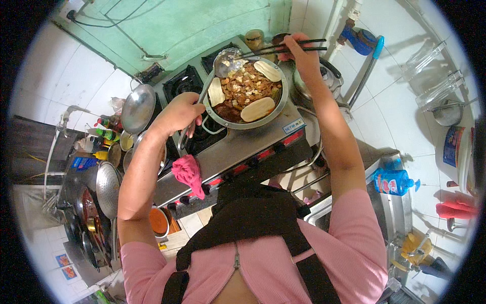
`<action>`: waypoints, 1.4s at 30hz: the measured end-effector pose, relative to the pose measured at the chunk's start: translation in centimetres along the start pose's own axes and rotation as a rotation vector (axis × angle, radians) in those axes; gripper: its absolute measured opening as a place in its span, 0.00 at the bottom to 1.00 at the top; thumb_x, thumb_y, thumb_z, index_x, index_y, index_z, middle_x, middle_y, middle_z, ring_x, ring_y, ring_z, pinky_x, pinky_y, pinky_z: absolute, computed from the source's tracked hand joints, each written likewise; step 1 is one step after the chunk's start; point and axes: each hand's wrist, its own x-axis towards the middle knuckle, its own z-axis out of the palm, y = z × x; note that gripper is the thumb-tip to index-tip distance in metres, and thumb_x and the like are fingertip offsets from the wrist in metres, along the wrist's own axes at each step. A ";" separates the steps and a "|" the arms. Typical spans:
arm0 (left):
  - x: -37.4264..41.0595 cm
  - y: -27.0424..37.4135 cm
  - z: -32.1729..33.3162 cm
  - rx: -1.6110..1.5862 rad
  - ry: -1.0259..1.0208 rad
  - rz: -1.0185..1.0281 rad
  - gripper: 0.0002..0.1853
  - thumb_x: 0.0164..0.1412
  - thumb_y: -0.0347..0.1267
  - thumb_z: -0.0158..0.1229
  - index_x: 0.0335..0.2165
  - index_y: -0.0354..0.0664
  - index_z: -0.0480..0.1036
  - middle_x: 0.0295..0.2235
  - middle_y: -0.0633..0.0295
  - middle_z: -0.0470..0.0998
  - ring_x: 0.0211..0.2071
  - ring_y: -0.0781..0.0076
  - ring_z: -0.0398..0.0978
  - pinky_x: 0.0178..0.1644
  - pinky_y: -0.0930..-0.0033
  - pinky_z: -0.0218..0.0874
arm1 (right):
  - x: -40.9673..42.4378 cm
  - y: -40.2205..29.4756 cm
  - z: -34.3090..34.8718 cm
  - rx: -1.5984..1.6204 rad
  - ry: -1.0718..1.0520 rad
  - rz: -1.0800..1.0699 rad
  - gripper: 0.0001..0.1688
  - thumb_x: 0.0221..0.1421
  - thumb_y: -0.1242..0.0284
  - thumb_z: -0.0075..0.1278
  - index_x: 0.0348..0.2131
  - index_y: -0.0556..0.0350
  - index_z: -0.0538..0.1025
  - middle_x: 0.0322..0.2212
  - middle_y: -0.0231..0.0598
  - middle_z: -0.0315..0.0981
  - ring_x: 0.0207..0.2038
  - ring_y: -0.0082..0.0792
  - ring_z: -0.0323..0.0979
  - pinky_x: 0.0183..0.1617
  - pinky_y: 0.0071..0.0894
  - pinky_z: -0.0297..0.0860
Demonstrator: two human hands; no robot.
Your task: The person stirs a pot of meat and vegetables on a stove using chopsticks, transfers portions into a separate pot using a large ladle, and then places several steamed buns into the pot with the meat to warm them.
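On the gas stove (243, 144) stands a two-handled metal pan (246, 124) of brown stew, with pale bits scattered over its middle. Three flat pieces of dough (258, 109) lie around the food near the rim. My left hand (181, 114) grips the handle of a metal ladle (226, 68), whose bowl is over the pan's far left edge and holds pale bits. My right hand (302, 53) holds a pair of dark chopsticks (265, 50) beyond the pan's far right side, their tips at the ladle's bowl. Whether the tips pinch anything is too small to tell.
A metal kettle (326, 81) stands right of the pan. A pink cloth (188, 173) hangs at the stove's front edge. Metal lids (138, 108), bottles and a perforated skimmer (107, 186) crowd the left. A blue pump bottle (393, 182) stands by the sink at right.
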 end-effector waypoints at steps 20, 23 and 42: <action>-1.7 -2.2 1.0 0.360 0.286 0.151 0.11 0.52 0.31 0.47 0.24 0.30 0.66 0.15 0.53 0.70 0.17 0.62 0.71 0.24 0.61 0.60 | -2.5 4.9 1.3 0.219 0.142 0.241 0.07 0.54 0.69 0.47 0.29 0.54 0.68 0.24 0.39 0.73 0.22 0.27 0.71 0.26 0.22 0.69; -1.9 -2.8 1.9 0.412 0.298 0.231 0.12 0.51 0.31 0.47 0.25 0.29 0.66 0.17 0.47 0.70 0.21 0.54 0.71 0.28 0.57 0.61 | -2.9 4.5 2.6 0.274 0.128 0.186 0.07 0.52 0.71 0.49 0.29 0.56 0.69 0.25 0.40 0.70 0.24 0.29 0.72 0.24 0.25 0.71; -1.0 -0.6 6.2 0.342 0.235 0.309 0.13 0.52 0.32 0.46 0.28 0.29 0.68 0.27 0.38 0.71 0.33 0.40 0.69 0.37 0.53 0.59 | -8.6 3.1 -3.6 0.334 0.426 0.193 0.05 0.56 0.72 0.44 0.29 0.54 0.67 0.23 0.38 0.71 0.23 0.28 0.71 0.25 0.24 0.70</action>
